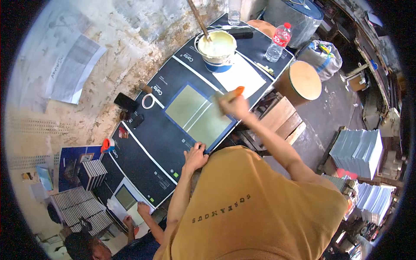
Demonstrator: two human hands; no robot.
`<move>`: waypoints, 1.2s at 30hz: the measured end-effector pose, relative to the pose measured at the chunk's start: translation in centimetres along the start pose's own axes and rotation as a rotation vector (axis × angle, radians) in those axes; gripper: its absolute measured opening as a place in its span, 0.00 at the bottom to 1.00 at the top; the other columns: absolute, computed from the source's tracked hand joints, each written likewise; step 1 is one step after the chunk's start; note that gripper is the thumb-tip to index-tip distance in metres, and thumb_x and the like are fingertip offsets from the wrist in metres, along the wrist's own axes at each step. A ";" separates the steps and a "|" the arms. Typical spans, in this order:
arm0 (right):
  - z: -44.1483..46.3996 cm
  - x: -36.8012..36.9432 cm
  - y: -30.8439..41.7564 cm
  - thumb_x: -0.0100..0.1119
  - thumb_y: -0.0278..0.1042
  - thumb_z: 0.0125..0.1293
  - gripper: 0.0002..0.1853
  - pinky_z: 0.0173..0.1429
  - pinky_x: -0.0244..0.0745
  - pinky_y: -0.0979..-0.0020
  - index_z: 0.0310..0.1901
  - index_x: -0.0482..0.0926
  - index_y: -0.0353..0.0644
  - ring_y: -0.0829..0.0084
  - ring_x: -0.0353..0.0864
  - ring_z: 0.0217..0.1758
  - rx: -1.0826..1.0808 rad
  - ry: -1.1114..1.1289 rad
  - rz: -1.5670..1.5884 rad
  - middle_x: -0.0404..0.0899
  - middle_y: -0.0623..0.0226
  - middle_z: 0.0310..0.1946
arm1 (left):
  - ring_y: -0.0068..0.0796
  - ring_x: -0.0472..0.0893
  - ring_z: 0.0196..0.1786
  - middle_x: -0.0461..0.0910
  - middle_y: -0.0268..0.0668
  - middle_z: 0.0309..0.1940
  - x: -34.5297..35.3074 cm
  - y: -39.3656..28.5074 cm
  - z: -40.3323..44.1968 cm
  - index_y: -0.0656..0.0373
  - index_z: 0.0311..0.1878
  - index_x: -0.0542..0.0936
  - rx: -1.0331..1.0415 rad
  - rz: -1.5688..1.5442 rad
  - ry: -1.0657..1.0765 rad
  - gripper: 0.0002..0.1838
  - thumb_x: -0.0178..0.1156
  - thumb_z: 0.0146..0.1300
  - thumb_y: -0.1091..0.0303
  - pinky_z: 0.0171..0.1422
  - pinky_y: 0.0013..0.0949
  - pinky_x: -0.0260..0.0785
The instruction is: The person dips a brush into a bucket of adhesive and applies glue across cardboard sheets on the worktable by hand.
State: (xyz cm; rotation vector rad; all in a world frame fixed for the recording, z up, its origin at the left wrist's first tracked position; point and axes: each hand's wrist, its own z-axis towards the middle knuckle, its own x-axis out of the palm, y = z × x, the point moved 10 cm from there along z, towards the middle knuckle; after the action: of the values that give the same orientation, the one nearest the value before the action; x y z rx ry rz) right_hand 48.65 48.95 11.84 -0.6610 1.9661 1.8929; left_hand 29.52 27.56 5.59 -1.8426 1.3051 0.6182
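My right hand (234, 106) is closed around a brush with an orange handle (238, 90), its head blurred over the right part of a grey-green panel (186, 106). The panel has a blue border and two pale strips across its middle. My left hand (196, 157) rests at the panel's near edge, fingers apart and holding nothing. Beyond the panel, a white bucket (218, 50) of pale paste holds a wooden stick (199, 19). A white sheet (242, 77) lies beside the bucket.
A bottle with a red label (278, 42) stands at the far right of the dark table (147, 130). A tape roll (148, 101) lies near the wall. At lower left a co-worker's hands (143, 209) are at a smaller panel (125, 197). A round-topped drum (305, 80) stands right.
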 end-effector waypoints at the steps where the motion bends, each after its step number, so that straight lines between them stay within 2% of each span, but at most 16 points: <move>1: -0.9 4.5 1.0 0.62 0.61 0.62 0.28 0.30 0.79 0.60 0.23 0.78 0.38 0.61 0.83 0.21 -0.047 0.134 -0.061 0.79 0.58 0.16 | 0.46 0.73 0.67 0.65 0.36 0.70 -0.1 -0.1 0.0 0.52 0.67 0.73 -0.001 -0.001 0.024 0.30 0.58 0.60 0.57 0.64 0.70 0.57; 5: -1.7 9.5 3.0 0.59 0.61 0.63 0.28 0.33 0.80 0.57 0.24 0.79 0.39 0.56 0.85 0.24 -0.250 0.225 -0.228 0.80 0.54 0.17 | 0.46 0.72 0.67 0.62 0.36 0.72 0.4 0.2 0.6 0.51 0.69 0.70 -0.009 0.028 0.137 0.32 0.58 0.61 0.55 0.64 0.71 0.57; 7: 3.4 8.3 -2.5 0.57 0.60 0.64 0.28 0.34 0.81 0.56 0.24 0.81 0.38 0.52 0.85 0.24 -0.066 0.297 -0.263 0.81 0.51 0.18 | 0.46 0.72 0.68 0.61 0.35 0.72 0.2 0.0 0.5 0.51 0.70 0.70 -0.019 0.003 0.154 0.32 0.58 0.61 0.55 0.64 0.71 0.56; 9: 7.9 2.7 -3.8 0.54 0.56 0.67 0.28 0.33 0.80 0.56 0.23 0.80 0.37 0.55 0.84 0.22 -0.093 0.117 -0.281 0.80 0.53 0.15 | 0.46 0.71 0.68 0.60 0.35 0.73 0.4 0.2 0.1 0.52 0.70 0.69 -0.040 -0.028 0.167 0.32 0.58 0.62 0.54 0.65 0.71 0.56; 10: 8.7 -1.1 -1.4 0.55 0.55 0.68 0.27 0.31 0.80 0.57 0.22 0.79 0.37 0.56 0.84 0.21 -0.371 -0.121 -0.338 0.79 0.56 0.14 | 0.46 0.71 0.69 0.59 0.35 0.73 0.4 0.3 0.2 0.52 0.70 0.69 -0.051 -0.043 0.167 0.32 0.57 0.62 0.53 0.65 0.71 0.56; 11: 10.2 -3.0 -2.2 0.58 0.54 0.67 0.26 0.29 0.78 0.57 0.21 0.78 0.39 0.55 0.84 0.22 -0.112 -0.073 -0.323 0.80 0.56 0.16 | 0.46 0.71 0.69 0.59 0.35 0.73 0.5 0.3 0.2 0.52 0.70 0.69 -0.059 -0.057 0.173 0.32 0.57 0.63 0.53 0.65 0.72 0.55; 14: 9.5 -0.9 0.6 0.58 0.61 0.65 0.29 0.33 0.80 0.58 0.22 0.80 0.40 0.58 0.85 0.24 -0.078 -0.024 -0.068 0.80 0.57 0.16 | 0.46 0.69 0.71 0.58 0.34 0.74 0.2 0.1 0.3 0.51 0.71 0.68 -0.070 -0.099 0.208 0.32 0.55 0.64 0.52 0.66 0.73 0.54; 18: 4.3 8.1 6.6 0.60 0.61 0.63 0.26 0.37 0.78 0.54 0.29 0.82 0.42 0.53 0.85 0.30 -0.536 0.238 0.091 0.82 0.54 0.23 | 0.45 0.68 0.72 0.58 0.33 0.75 0.8 0.8 1.5 0.48 0.72 0.68 -0.057 -0.058 0.266 0.32 0.54 0.64 0.52 0.68 0.76 0.51; 22: 11.8 7.5 4.3 0.62 0.52 0.64 0.18 0.35 0.76 0.49 0.33 0.84 0.44 0.48 0.83 0.30 -0.346 0.244 -0.323 0.83 0.54 0.26 | 0.44 0.66 0.73 0.59 0.33 0.74 0.8 1.0 1.8 0.47 0.72 0.69 -0.070 -0.031 0.362 0.32 0.54 0.64 0.52 0.69 0.77 0.49; 24: 15.3 4.6 6.3 0.62 0.50 0.62 0.14 0.32 0.76 0.52 0.34 0.85 0.49 0.50 0.83 0.27 -0.736 -0.084 -0.332 0.83 0.54 0.25 | 0.45 0.66 0.74 0.60 0.34 0.74 0.4 1.2 2.2 0.48 0.71 0.70 -0.098 -0.069 0.340 0.31 0.54 0.64 0.52 0.69 0.78 0.48; 26: 18.1 4.3 7.6 0.60 0.49 0.63 0.13 0.31 0.77 0.53 0.36 0.85 0.49 0.50 0.83 0.27 -0.506 0.113 -0.353 0.83 0.55 0.26 | 0.47 0.66 0.73 0.62 0.36 0.73 0.5 1.2 2.1 0.48 0.69 0.72 -0.138 -0.149 0.299 0.30 0.54 0.64 0.51 0.69 0.78 0.48; 28: 15.4 5.6 11.4 0.64 0.48 0.62 0.13 0.34 0.79 0.54 0.36 0.84 0.47 0.49 0.83 0.29 -0.735 0.151 -0.147 0.83 0.56 0.25 | 0.49 0.66 0.72 0.64 0.38 0.71 0.2 0.8 2.1 0.50 0.67 0.74 -0.183 -0.140 0.266 0.29 0.55 0.64 0.51 0.69 0.78 0.49; 30: 13.8 11.3 10.9 0.67 0.45 0.60 0.10 0.37 0.79 0.54 0.35 0.83 0.47 0.48 0.84 0.32 -0.874 0.387 0.120 0.83 0.54 0.26 | 0.51 0.66 0.71 0.66 0.40 0.69 0.0 0.4 2.2 0.52 0.65 0.76 -0.227 -0.137 0.241 0.28 0.55 0.64 0.51 0.69 0.78 0.50; 31: 10.9 12.2 14.1 0.65 0.51 0.61 0.16 0.40 0.79 0.54 0.35 0.83 0.45 0.48 0.84 0.34 -1.010 0.662 0.156 0.84 0.51 0.28 | 0.51 0.66 0.71 0.66 0.41 0.69 -0.1 0.3 2.2 0.53 0.64 0.76 -0.247 -0.135 0.234 0.28 0.55 0.64 0.51 0.69 0.77 0.50; 35: 15.4 18.9 13.8 0.64 0.54 0.61 0.19 0.40 0.79 0.53 0.35 0.82 0.43 0.48 0.84 0.36 -0.744 0.917 -0.478 0.85 0.53 0.32 | 0.51 0.66 0.71 0.68 0.42 0.67 -0.8 -0.4 1.7 0.58 0.62 0.77 -0.346 -0.131 0.130 0.28 0.58 0.63 0.51 0.69 0.74 0.54; 36: 19.0 20.6 13.4 0.58 0.66 0.65 0.29 0.39 0.78 0.53 0.31 0.83 0.41 0.48 0.85 0.32 -0.808 0.794 -0.494 0.83 0.49 0.28 | 0.50 0.67 0.70 0.68 0.42 0.67 -0.7 -0.5 1.4 0.58 0.61 0.77 -0.367 -0.156 0.064 0.28 0.59 0.63 0.52 0.69 0.73 0.54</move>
State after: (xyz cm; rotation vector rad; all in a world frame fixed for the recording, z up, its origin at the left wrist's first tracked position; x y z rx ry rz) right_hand 22.69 65.94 10.84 -2.1480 1.0399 2.2107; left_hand 29.77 29.12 5.46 -2.2532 1.1285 0.7583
